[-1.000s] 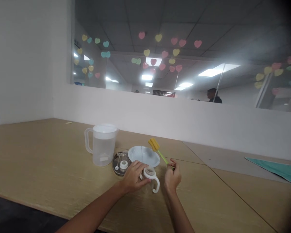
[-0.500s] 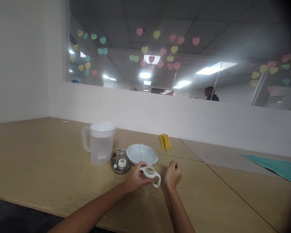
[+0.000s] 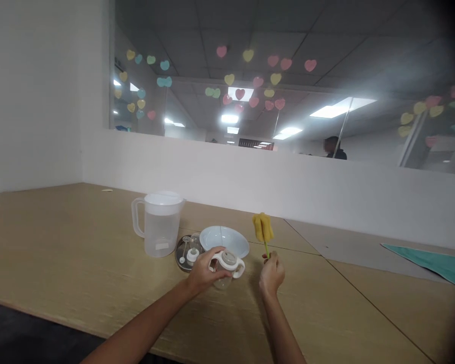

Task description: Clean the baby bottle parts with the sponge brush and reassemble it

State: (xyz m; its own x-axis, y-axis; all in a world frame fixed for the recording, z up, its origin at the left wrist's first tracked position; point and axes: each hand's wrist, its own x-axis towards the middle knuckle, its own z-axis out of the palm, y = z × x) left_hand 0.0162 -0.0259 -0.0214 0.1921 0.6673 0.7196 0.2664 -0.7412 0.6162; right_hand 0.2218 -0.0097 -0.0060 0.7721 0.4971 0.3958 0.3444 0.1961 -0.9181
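My left hand (image 3: 208, 272) is closed around a clear baby bottle (image 3: 224, 279) with a white two-handled collar, its open mouth tilted up and to the right. To its right, my right hand (image 3: 272, 275) grips the green stem of a sponge bottle brush (image 3: 263, 228), whose yellow head points upward. Brush and bottle are apart. Just behind the bottle sits a white bowl (image 3: 208, 235). Left of that, a small metal tray (image 3: 181, 265) carries a white bottle cap with a teat (image 3: 192, 255), a clear dome cover and a thin white piece; my left hand partly hides the tray.
A translucent lidded pitcher (image 3: 161, 230) stands left of the tray. On the far right lies a teal cloth (image 3: 428, 263). A wall and window bound the table (image 3: 79, 253) at the back; a person (image 3: 335, 149) shows beyond the glass.
My left hand has moved the bottle slightly left and up, tilting it more. The brush has turned a little and sits slightly lower and to the right. The view has shifted slightly.
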